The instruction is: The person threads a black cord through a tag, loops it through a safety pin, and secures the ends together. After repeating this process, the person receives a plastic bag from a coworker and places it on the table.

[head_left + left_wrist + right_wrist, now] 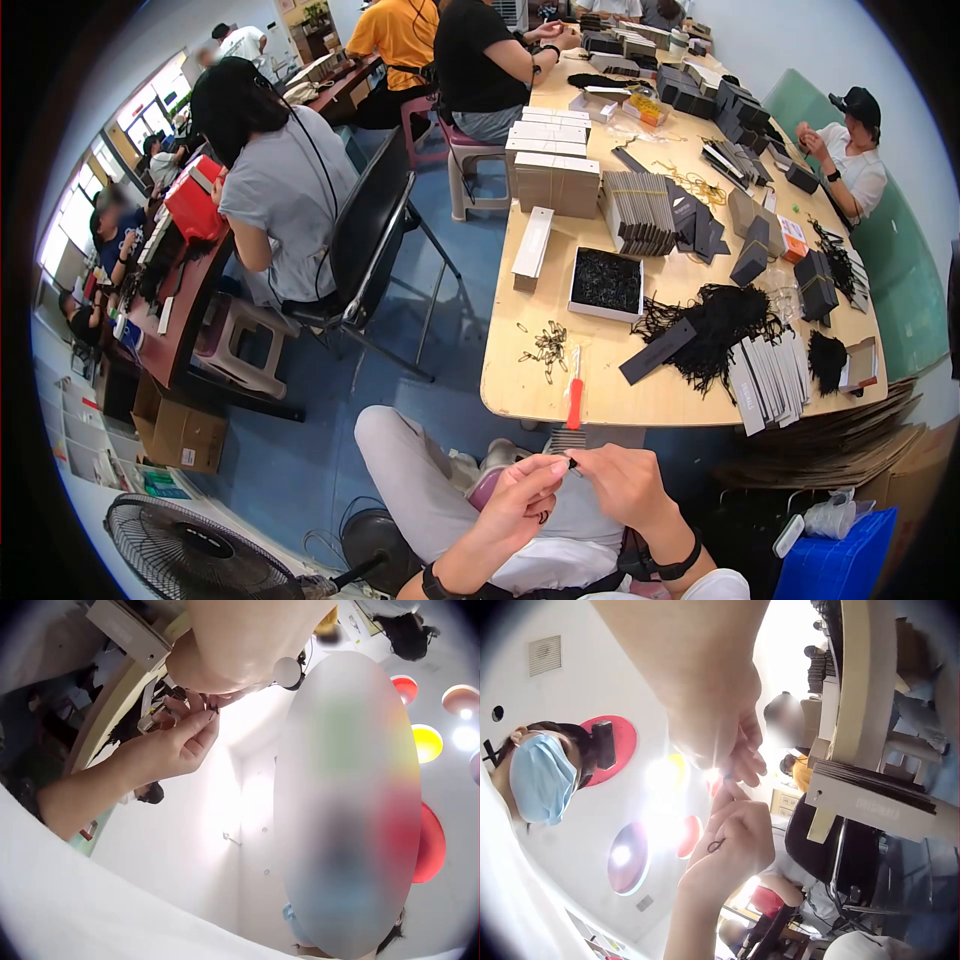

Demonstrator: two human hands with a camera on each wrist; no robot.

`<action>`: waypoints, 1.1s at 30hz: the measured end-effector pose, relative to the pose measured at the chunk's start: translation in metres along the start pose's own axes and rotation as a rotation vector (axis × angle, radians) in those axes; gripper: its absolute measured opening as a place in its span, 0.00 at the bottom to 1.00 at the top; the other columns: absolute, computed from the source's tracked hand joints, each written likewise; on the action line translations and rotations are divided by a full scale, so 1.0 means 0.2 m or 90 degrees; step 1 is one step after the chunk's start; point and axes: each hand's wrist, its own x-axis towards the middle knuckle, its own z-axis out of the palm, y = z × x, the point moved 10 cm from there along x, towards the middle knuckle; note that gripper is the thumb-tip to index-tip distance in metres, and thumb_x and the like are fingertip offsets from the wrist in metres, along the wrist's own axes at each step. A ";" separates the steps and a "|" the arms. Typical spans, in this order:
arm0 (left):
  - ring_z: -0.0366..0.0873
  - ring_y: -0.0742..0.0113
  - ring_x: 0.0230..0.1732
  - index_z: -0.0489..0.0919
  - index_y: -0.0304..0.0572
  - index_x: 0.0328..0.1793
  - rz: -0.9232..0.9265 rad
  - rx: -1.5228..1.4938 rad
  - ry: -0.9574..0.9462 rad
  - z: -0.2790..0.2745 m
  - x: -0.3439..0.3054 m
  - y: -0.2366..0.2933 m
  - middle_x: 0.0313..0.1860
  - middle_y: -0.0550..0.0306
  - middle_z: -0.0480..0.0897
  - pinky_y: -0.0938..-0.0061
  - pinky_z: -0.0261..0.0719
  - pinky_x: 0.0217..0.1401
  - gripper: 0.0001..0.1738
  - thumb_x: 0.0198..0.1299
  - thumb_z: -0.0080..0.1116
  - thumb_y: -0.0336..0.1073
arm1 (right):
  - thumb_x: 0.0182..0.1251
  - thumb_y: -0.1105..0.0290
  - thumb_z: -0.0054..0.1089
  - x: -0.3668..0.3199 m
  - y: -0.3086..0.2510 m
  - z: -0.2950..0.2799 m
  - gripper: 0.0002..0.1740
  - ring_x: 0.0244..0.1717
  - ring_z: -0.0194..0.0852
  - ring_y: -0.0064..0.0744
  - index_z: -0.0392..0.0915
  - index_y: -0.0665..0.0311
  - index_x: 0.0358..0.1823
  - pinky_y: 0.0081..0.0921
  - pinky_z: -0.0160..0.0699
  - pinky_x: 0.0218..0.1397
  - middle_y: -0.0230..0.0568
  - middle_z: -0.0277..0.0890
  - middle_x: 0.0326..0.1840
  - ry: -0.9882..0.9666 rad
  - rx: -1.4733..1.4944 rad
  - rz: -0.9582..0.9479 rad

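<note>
Above the lap, my left hand and right hand meet at the fingertips. Both pinch at a small black piece between them; its exact kind I cannot tell. A thin loop of black cord shows against the left hand's curled fingers. Just beyond the hands, a stack of grey tags with printed lettering sticks out at the table edge. Behind it lies a red-handled tool. In the left wrist view the right hand has its thumb and fingers brought together.
On the table lie loose dark clips, a white box of small black pieces, a heap of black cords and fanned grey tags. A fan stands at left, a folding chair beyond. Other people sit around.
</note>
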 end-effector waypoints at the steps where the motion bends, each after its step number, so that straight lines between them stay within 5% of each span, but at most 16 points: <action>1: 0.53 0.88 0.17 0.82 0.42 0.41 -0.001 0.000 0.000 0.00 0.00 0.00 0.20 0.73 0.67 0.89 0.47 0.17 0.05 0.61 0.60 0.32 | 0.46 0.82 0.59 0.00 0.01 0.00 0.17 0.22 0.76 0.33 0.78 0.66 0.42 0.25 0.73 0.23 0.38 0.74 0.24 0.000 0.007 -0.001; 8: 0.52 0.89 0.15 0.82 0.41 0.43 0.080 0.066 0.031 0.01 -0.02 0.05 0.21 0.74 0.70 0.88 0.46 0.16 0.05 0.60 0.60 0.29 | 0.48 0.82 0.63 0.02 0.01 -0.01 0.13 0.19 0.75 0.37 0.78 0.67 0.38 0.27 0.71 0.20 0.40 0.74 0.21 -0.009 0.043 -0.008; 13: 0.52 0.89 0.17 0.81 0.38 0.43 0.087 0.065 0.026 0.02 -0.01 0.05 0.20 0.75 0.68 0.87 0.45 0.17 0.06 0.60 0.60 0.29 | 0.48 0.77 0.59 0.03 -0.03 0.01 0.11 0.24 0.75 0.29 0.76 0.65 0.36 0.22 0.73 0.24 0.34 0.74 0.25 -0.054 -0.086 -0.070; 15: 0.51 0.89 0.17 0.81 0.36 0.41 0.298 0.344 0.069 0.03 -0.04 0.17 0.17 0.76 0.63 0.86 0.44 0.18 0.06 0.59 0.61 0.29 | 0.48 0.77 0.58 0.03 -0.03 0.01 0.11 0.24 0.75 0.28 0.76 0.65 0.36 0.22 0.73 0.24 0.34 0.74 0.25 -0.077 -0.096 -0.082; 18: 0.62 0.92 0.22 0.81 0.31 0.40 0.382 0.509 0.095 0.05 -0.08 0.21 0.24 0.70 0.77 0.91 0.52 0.21 0.06 0.58 0.61 0.27 | 0.48 0.76 0.58 0.03 -0.03 0.02 0.11 0.25 0.74 0.27 0.75 0.65 0.36 0.21 0.72 0.24 0.33 0.72 0.24 -0.117 -0.110 -0.101; 21: 0.56 0.90 0.19 0.83 0.32 0.39 0.434 0.691 0.128 0.11 -0.13 0.27 0.17 0.75 0.70 0.89 0.49 0.20 0.06 0.58 0.62 0.28 | 0.48 0.75 0.58 0.01 -0.03 0.03 0.11 0.25 0.73 0.26 0.75 0.65 0.36 0.21 0.71 0.23 0.32 0.72 0.24 -0.143 -0.119 -0.111; 26: 0.52 0.89 0.18 0.85 0.34 0.38 0.356 0.560 0.103 0.05 -0.08 0.23 0.14 0.77 0.63 0.86 0.46 0.20 0.05 0.57 0.63 0.29 | 0.49 0.74 0.60 -0.02 0.02 0.05 0.11 0.26 0.74 0.26 0.76 0.64 0.36 0.21 0.72 0.24 0.32 0.73 0.26 -0.136 -0.087 -0.093; 29: 0.52 0.89 0.16 0.84 0.36 0.39 0.263 0.431 0.059 0.00 -0.03 0.17 0.14 0.77 0.63 0.86 0.46 0.19 0.06 0.59 0.62 0.30 | 0.51 0.73 0.63 -0.02 0.05 0.04 0.15 0.26 0.75 0.29 0.78 0.65 0.43 0.21 0.73 0.26 0.34 0.75 0.28 -0.106 0.020 -0.028; 31: 0.53 0.89 0.15 0.84 0.37 0.39 0.229 0.366 0.032 -0.02 -0.01 0.13 0.13 0.77 0.63 0.85 0.46 0.17 0.06 0.61 0.61 0.32 | 0.52 0.73 0.66 -0.01 0.12 0.06 0.20 0.25 0.75 0.31 0.79 0.63 0.49 0.22 0.74 0.28 0.36 0.77 0.29 -0.125 0.238 0.136; 33: 0.54 0.89 0.15 0.83 0.37 0.39 0.176 0.301 -0.002 -0.03 0.01 0.06 0.14 0.77 0.65 0.86 0.47 0.17 0.07 0.62 0.59 0.33 | 0.51 0.73 0.67 -0.03 0.13 0.09 0.20 0.25 0.75 0.31 0.79 0.63 0.49 0.22 0.74 0.28 0.36 0.77 0.29 -0.111 0.249 0.127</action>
